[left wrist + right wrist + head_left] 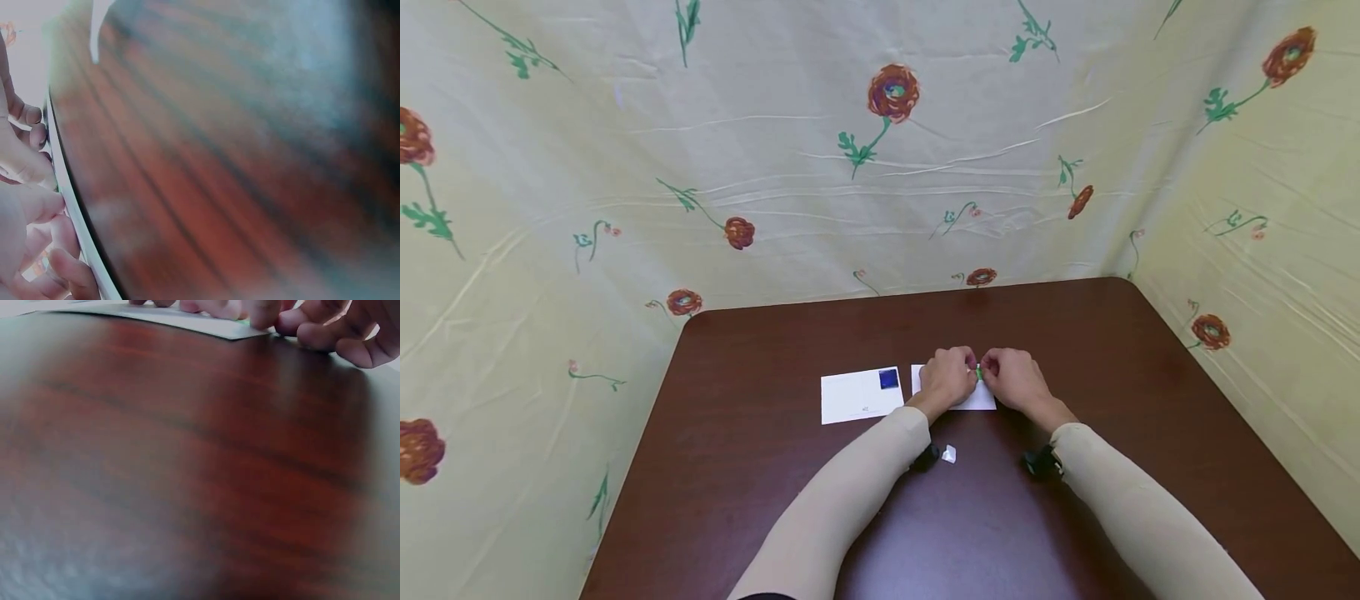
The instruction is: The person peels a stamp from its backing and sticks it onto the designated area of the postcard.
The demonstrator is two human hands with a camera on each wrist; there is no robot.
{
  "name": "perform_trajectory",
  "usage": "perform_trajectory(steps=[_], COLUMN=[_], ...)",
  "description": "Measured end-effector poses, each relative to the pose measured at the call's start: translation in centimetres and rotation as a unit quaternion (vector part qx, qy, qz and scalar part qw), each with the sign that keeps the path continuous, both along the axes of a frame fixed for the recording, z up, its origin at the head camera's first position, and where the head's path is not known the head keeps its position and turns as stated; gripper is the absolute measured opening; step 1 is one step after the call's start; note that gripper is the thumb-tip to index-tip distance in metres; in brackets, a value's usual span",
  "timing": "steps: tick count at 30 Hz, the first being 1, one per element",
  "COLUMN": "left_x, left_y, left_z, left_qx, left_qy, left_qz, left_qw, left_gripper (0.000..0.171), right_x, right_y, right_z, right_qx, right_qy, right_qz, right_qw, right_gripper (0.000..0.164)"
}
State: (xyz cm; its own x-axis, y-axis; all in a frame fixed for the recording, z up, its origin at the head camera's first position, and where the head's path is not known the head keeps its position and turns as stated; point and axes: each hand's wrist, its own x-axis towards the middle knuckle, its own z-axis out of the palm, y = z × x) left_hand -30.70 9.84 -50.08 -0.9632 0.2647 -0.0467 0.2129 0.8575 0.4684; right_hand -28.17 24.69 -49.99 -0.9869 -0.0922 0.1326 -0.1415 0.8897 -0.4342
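Note:
Two white envelopes lie side by side on the table. The left envelope (853, 398) bears a dark blue stamp (888, 379) in its upper right corner. Over the right envelope (977, 400), both hands meet near the upper right corner at a small green stamp (979, 374). My left hand (949, 379) comes in from the left, its fingertips on the stamp's near side, its lower fingers on the paper. From the other side, my right hand (1017, 379) holds the stamp's right edge with thumb and finger, other fingers curled. Fingers largely hide the stamp.
A small white paper scrap (949, 454) lies on the brown table (775, 500), between the forearms. Floral cloth (790, 150) hangs behind the table and at both sides. A dark wrist device (1041, 461) sits under the right sleeve's cuff.

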Motion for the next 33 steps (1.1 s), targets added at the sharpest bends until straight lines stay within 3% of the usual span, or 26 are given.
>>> perform_trajectory(steps=[19,33], left_x=[-0.3,-0.09], left_y=[-0.77,-0.83], left_z=[0.37,0.37], left_qx=[0.01,0.006], left_qy=[-0.011,-0.013], left_qz=[-0.031,-0.031], left_qw=[0.9994,0.9994], left_gripper=[0.02,0.027], right_x=[0.0,0.23], right_y=[0.37,0.75], right_z=[1.0,0.35], right_qx=[0.023,0.042], right_qy=[-0.058,-0.045], right_qz=[0.015,0.029], right_qw=[0.998,0.998], right_gripper=[0.022,0.025])
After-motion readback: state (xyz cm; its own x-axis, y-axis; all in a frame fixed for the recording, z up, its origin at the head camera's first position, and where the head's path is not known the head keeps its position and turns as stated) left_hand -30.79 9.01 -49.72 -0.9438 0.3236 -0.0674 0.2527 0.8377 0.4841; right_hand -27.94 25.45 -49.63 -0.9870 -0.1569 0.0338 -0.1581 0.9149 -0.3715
